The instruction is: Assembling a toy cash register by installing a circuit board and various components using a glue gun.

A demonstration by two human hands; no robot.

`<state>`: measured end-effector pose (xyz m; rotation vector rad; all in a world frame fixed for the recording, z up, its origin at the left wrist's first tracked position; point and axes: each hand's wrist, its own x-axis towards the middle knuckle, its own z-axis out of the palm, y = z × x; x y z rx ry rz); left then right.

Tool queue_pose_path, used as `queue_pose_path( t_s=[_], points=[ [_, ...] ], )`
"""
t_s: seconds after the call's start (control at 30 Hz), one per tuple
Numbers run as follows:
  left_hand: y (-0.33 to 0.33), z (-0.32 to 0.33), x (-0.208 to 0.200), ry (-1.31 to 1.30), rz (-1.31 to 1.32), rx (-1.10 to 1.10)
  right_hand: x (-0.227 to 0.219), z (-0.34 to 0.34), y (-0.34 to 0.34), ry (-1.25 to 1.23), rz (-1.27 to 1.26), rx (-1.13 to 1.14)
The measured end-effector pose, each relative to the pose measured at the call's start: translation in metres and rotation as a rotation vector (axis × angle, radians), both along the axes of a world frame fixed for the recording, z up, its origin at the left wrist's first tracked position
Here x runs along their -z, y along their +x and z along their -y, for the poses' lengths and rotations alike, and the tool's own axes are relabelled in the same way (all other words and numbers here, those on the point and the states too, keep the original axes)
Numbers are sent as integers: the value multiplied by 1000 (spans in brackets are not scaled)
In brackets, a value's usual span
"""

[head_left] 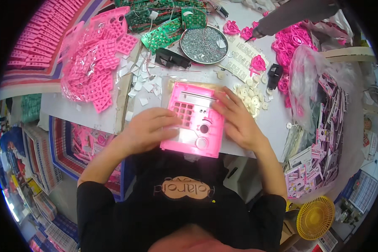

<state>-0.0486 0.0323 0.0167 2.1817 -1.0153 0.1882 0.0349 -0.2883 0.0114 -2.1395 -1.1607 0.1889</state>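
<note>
In front of me a pink plastic toy casing, with a grid of square key holes, a long slot and round openings, rests at the table's near edge. My left hand reaches over its left side, fingers stretched out across the key-hole grid and slightly blurred. At the right edge my right hand grips the casing, fingertips on its upper face and the thumb largely hidden. Beyond the casing stands a round dish of small metal screws. A dark electric screwdriver hangs at the upper right, its tip pointing down-left.
Pink keypad pieces in a clear bag lie left; green circuit boards with wires are behind. Cream round parts, black parts and pink parts lie right. A large bag of printed cards stands beside the table.
</note>
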Motion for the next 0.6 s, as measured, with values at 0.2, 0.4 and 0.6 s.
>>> queue_pose_path(
  t_s=[0.2,0.4,0.6],
  points=[
    [-6,8,-14,151,-166,-31,5,-11,-2,-235,219,47],
    [4,22,-9,200,-160,-107,-20,-15,10,-378,146,-34],
    [10,45,-7,164,-96,-110,-12,-22,-17,-423,169,97]
  ],
)
